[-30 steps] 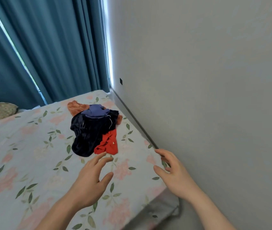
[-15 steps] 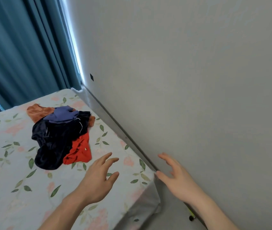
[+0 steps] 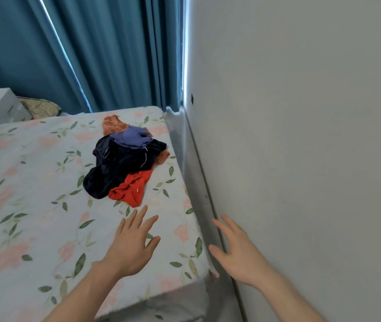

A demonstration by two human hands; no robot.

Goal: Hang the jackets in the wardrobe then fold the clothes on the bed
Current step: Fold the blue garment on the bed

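Swinging back leftward since half a second ago, our view takes in more curtain and the pile sits nearer centre, while both hands have edged closer to it. We see the bed in its floral sheet filling the lower left, the grey wall to our right. On the bed, near its wall-side edge, lies the heap of clothes: dark navy piece on top, red one at the near end, purple and orange at the far end. Our left hand hovers just short of the red cloth, grip released, fingers spread. Our right hand is beside the bed's edge, grip also released, holding nothing. We judge the folding is about to start; no jackets in sight.
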